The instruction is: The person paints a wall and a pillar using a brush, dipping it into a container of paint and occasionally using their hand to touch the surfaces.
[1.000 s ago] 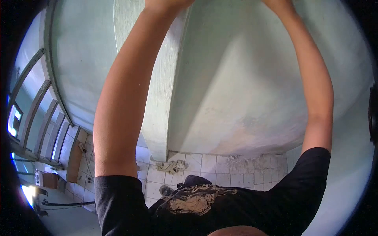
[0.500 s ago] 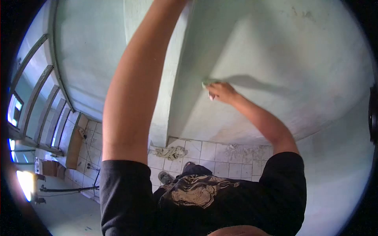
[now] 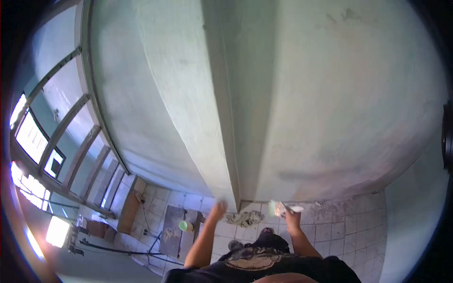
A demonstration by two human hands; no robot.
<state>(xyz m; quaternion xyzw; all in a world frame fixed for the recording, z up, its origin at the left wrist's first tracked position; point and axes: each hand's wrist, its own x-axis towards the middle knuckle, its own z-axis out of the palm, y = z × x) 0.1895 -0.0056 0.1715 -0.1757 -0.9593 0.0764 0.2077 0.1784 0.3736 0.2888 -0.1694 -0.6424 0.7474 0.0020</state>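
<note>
My right hand (image 3: 292, 218) is closed round a pale tool (image 3: 279, 209), perhaps a brush or scraper, held low in front of the green-white wall (image 3: 321, 118). Its wide end points left. Near the foot of the pillar (image 3: 188, 85) is my left hand (image 3: 219, 208), blurred by motion, so its fingers cannot be made out. A light green cup (image 3: 185, 226) stands on a grey bench (image 3: 172, 236) to the left of my left forearm.
A crumpled cloth (image 3: 245, 218) lies on the tiled floor (image 3: 354, 226) by the wall. At the left are a wooden ladder-like frame (image 3: 80, 151), a bright lamp (image 3: 57, 231), a cardboard box (image 3: 96, 228) and a dark stand with cables (image 3: 118, 250).
Both hands have come down and back from the wall, the right one still with its tool. The view has shifted, and the bench with the cup now shows.
</note>
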